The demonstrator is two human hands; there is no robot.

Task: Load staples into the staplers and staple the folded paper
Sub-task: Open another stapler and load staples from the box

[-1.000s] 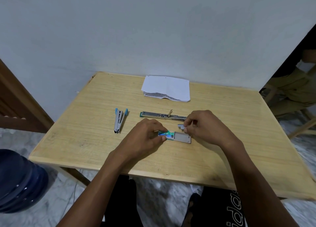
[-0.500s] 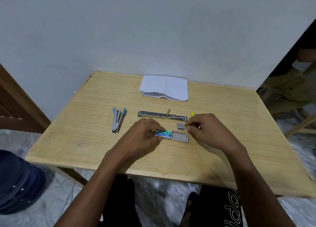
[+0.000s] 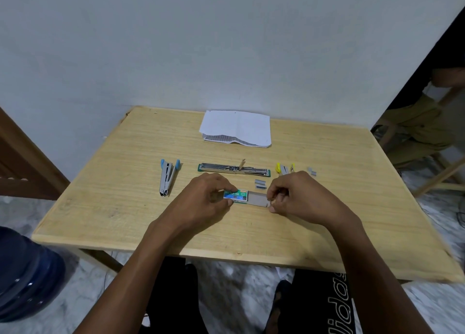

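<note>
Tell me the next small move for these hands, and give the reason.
Probably push the tray back in with the right hand while the left hand holds the staple box steady. Staple strips lie on the table just beyond it, the pulled-out tray shows bare cardboard, and the green stapler lies open, ready for loading.

You sit facing a plain, pale grey painted wall point(image 3: 226, 44), evenly lit. Pushed against it stands a light, straw-coloured wooden rectangular tabletop point(image 3: 339, 208). Under it you see a grey-white marbled stone floor point(image 3: 239, 281). At your left there is a dark brown wooden door frame point(image 3: 22, 162) and a rounded dark blue plastic container point(image 3: 25, 278). At your right, a person in olive trousers point(image 3: 415, 137) sits on a pale wooden chair point(image 3: 439, 180).
</note>
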